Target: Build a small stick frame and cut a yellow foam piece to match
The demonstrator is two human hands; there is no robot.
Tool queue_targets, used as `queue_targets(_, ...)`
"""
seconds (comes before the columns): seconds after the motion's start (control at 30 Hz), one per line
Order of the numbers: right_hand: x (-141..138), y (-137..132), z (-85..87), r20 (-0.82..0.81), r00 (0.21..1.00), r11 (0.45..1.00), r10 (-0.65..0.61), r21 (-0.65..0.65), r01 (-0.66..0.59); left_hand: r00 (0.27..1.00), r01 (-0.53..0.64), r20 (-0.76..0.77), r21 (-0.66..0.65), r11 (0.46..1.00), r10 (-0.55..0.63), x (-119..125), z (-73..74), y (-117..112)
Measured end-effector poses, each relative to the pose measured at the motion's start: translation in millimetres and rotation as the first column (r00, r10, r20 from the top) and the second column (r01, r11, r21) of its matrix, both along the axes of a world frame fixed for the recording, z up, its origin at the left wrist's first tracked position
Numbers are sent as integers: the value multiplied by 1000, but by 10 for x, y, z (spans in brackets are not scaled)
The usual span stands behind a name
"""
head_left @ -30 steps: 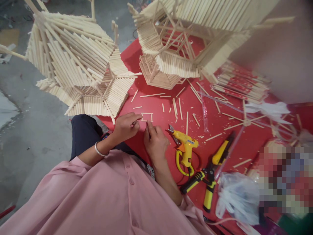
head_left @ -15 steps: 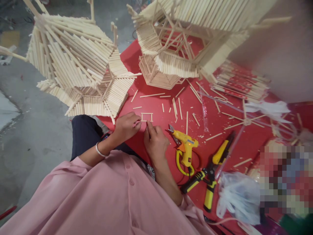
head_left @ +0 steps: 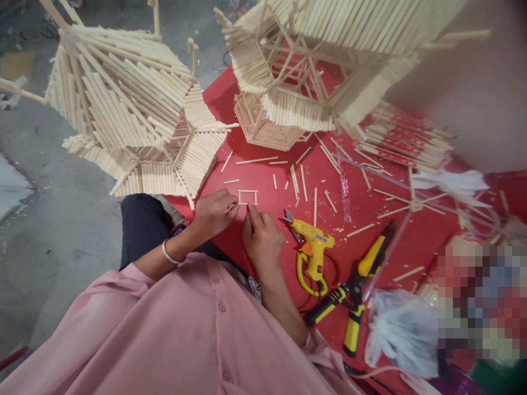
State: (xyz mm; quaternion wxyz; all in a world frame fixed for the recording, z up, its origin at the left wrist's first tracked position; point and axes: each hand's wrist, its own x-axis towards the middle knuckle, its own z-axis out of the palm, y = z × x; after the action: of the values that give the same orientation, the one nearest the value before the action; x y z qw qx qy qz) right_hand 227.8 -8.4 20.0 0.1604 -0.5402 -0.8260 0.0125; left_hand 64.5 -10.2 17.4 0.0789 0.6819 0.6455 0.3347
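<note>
A small rectangular frame of thin wooden sticks point(head_left: 247, 191) lies flat on the red tabletop, its stick ends sticking out past the corners. My left hand point(head_left: 216, 213) is closed, thumb and fingers pinched at the frame's lower left corner. From below, my right hand point(head_left: 264, 237) is curled, with its index finger and thumb together against the lower stick. To the right of that hand lies a yellow hot glue gun point(head_left: 313, 241), its small orange light lit. Black-and-yellow cutters point(head_left: 358, 285) rest beyond it, handles spread.
Two large stick-built roofed models stand behind: one at the left point(head_left: 119, 99), another at the back right point(head_left: 296, 109). Loose cut sticks point(head_left: 303, 182) scatter across the red table point(head_left: 263, 164). A star-shaped stick piece point(head_left: 415, 204), bundled sticks point(head_left: 407, 137) and a clear plastic bag point(head_left: 401, 329) lie at right.
</note>
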Motion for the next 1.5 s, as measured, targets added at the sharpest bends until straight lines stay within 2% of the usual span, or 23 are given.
queue_targets(0.3,-1,-1,26,11,1000,998,-1,-58,2,1000,-9,-8,-22,1000,9,5,6,-6)
queue_targets(0.4,2,0,27,16,1000,998,0,-69,1,999,38,-32,4,999,-38,-9,41,-24)
queue_targets(0.5,7,-2,34,25,1000,997,6,-77,-5,985,108,-133,-14,994,-109,-2,91,-66)
queue_targets(0.67,12,-5,46,12,1000,997,4,-72,-4,935,151,-301,-145,978,-189,68,130,-121)
queue_targets(0.8,13,-6,52,7,1000,994,-1,-107,2,926,152,-310,-223,963,-218,100,111,-127)
queue_targets(1.07,9,-2,43,-2,1000,993,2,-115,-2,927,158,-292,-263,952,-235,106,114,-128)
queue_targets(1.17,17,0,44,-1,1000,993,3,-121,-3,937,146,-270,-270,952,-221,116,112,-131)
queue_targets(1.37,12,-4,37,7,1000,995,1,-101,0,912,156,-332,-263,952,-241,123,114,-127)
queue_targets(1.5,-7,-14,76,-3,1000,995,-7,-102,7,925,153,-303,-250,956,-228,125,94,-130)
